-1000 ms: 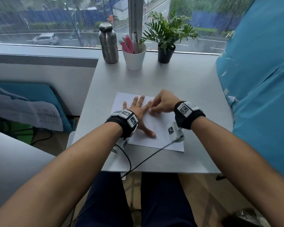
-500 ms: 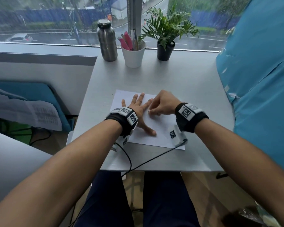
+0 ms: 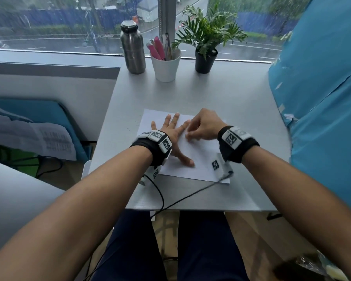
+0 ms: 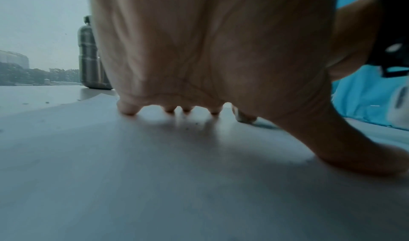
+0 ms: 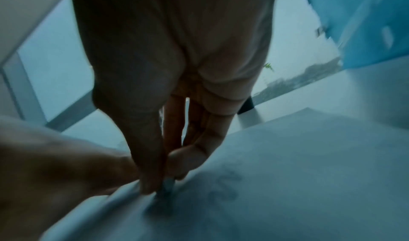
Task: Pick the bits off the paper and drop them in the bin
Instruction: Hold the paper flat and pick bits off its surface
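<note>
while left hand [image 3: 171, 133] lay flat, fingers spread on the paper [image 3: 199, 159]: sheet pinned.
right hand [image 3: 203, 126]: thumb and forefinger closed at a dark bit [image 5: 165, 189], just right of the left forefinger.
hold: cannot confirm bit lifted.
bin: not in view.

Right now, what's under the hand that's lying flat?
The left hand presses flat on the white paper, which lies on the grey table. Whether any bits sit beneath the palm cannot be seen; the hand covers that spot.
</note>
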Tool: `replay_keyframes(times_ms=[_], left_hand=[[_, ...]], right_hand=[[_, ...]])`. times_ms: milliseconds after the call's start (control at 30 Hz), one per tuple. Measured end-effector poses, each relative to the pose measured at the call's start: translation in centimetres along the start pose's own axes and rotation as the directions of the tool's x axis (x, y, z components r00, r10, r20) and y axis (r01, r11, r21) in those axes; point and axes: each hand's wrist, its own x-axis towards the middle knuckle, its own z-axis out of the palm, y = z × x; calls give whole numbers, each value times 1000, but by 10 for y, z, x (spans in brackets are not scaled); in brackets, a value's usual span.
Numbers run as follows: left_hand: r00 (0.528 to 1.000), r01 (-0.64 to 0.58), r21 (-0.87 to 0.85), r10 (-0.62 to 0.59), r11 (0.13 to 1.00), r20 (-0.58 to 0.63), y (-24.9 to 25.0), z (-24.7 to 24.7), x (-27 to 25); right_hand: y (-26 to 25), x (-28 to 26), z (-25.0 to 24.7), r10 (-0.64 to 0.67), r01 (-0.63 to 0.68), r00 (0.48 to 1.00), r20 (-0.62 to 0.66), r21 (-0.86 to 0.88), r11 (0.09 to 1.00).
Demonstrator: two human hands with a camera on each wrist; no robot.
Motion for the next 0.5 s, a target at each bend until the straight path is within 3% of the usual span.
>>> replay_keyframes(times_ms=[67, 200, 300, 333, 433, 500], left_hand=[[1000, -3, 6, 3, 1000, -6, 0, 0, 0], [1000, 11, 0, -11, 1000, -1, 2, 0, 0], [1000, 9, 5, -9, 1000, 5, 1, -1, 0], [1000, 8, 7, -8, 1000, 3, 1, -2, 0], [1000, 8, -7, -8, 1000, 2, 3, -1, 0], [1000, 10, 0, -10, 1000, 10, 2, -2, 0]], right_hand=[[-2, -2, 1, -35, 37, 998, 52, -26, 999], [11, 12, -15, 86, -81, 988, -127, 39, 996], [0, 0, -1, -18, 20, 999, 45, -28, 999], [1, 0, -1, -30, 32, 998, 48, -36, 999], [11, 9, -17, 73, -70, 991, -111, 29, 997], [8, 6, -12, 57, -56, 996, -73, 14, 998]])
